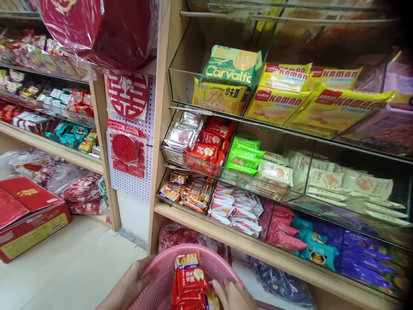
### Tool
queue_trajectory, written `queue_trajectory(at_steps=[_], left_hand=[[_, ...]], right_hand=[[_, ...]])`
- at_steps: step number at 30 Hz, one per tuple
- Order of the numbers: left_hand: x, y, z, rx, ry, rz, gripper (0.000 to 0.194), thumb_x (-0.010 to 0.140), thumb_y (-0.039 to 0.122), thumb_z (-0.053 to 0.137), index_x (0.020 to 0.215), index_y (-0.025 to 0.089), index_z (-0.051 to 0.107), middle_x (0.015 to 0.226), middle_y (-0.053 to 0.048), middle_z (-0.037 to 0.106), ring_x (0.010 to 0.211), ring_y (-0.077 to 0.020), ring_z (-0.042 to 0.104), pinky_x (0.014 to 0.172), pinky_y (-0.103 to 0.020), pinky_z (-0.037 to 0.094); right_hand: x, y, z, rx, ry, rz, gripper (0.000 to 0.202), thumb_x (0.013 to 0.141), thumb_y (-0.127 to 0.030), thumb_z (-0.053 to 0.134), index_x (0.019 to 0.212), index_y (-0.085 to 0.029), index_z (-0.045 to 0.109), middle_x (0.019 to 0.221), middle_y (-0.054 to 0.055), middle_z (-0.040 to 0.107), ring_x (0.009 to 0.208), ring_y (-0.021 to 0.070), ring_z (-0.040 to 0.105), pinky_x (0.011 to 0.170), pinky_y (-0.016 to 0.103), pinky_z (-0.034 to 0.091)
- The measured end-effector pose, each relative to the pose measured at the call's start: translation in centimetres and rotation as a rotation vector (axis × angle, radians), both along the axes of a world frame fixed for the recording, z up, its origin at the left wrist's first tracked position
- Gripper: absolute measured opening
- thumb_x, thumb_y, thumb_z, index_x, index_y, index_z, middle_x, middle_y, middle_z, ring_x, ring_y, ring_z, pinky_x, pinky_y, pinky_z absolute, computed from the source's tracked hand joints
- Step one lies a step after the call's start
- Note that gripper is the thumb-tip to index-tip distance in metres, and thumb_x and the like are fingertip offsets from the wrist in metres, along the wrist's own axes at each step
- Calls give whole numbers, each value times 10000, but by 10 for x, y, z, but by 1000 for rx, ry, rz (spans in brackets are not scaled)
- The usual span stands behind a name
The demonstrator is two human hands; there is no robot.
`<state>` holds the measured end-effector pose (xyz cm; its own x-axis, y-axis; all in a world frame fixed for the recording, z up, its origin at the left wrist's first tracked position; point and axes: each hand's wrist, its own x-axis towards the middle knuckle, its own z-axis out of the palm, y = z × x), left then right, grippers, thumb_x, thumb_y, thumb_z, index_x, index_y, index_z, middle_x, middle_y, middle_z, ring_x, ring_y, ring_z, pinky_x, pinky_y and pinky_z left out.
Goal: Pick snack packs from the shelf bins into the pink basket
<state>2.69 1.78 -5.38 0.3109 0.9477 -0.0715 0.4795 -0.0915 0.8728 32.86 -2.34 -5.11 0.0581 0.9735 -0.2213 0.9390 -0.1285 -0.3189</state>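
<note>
Left hand (133,279): grasps the pink basket (161,280)
Right hand (237,296): beside red packets (191,280), grip we cannot tell
Packets: may spill if we tilt

Near basket (157,269): pink plastic, perforated. Shelf frame (193,223): pale wood, smooth. Right bins (206,162): clear, glossy. Left floor (80,258): smooth, slightly shiny.

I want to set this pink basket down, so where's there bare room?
The floor between the red carton and your pink basket looks bare. Inside the basket, there is room left of the red snack packets. The clear shelf bins are mostly crowded.
</note>
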Motion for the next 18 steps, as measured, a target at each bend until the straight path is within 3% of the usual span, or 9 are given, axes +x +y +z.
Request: queue_trajectory(at_steps=[4,7,9,12,15,18], left_hand=[[0,1,-1,-6,-18,27,514,656,208,464,1139,187,638,1082,-20,698,1034,-267,593,937,-324,441],[1,0,-2,-9,-42,18,525,650,183,451,1142,186,634,1081,-9,699,1034,-262,591,938,-322,440],[-1,-1,-5,-21,-42,22,532,649,170,451,1152,188,627,1099,-4,693,1046,-261,588,939,-317,438],[-4,-2,-11,-30,-36,37,526,659,165,452,1158,179,617,1120,-9,683,1063,-263,580,945,-320,431],[-6,-1,-17,-33,-4,65,533,663,173,452,1174,164,603,1144,-32,670,1089,-276,563,969,-345,410],[-7,-1,-20,-41,59,113,554,663,197,454,1198,135,583,1185,-69,644,1139,-290,530,1001,-361,381]], right_hand=[[-15,14,72,188,-51,91,444,928,-429,254,964,-197,632,906,148,694,879,310,653,703,371,452],[-35,35,108,436,24,281,345,952,-340,271,976,-223,594,957,80,668,904,227,624,751,316,443],[-50,58,124,583,-29,397,303,950,-246,291,1010,-204,585,973,77,648,923,203,598,790,303,442],[-71,104,140,698,-284,499,309,917,-130,333,1148,-167,536,1116,92,615,1018,201,554,857,302,440],[-86,152,151,741,-464,444,410,886,-57,320,1272,-116,443,1291,142,528,1142,242,497,922,357,423],[-96,188,154,740,-511,356,411,872,-27,302,1251,-68,458,1202,207,583,1066,268,564,863,394,454]])
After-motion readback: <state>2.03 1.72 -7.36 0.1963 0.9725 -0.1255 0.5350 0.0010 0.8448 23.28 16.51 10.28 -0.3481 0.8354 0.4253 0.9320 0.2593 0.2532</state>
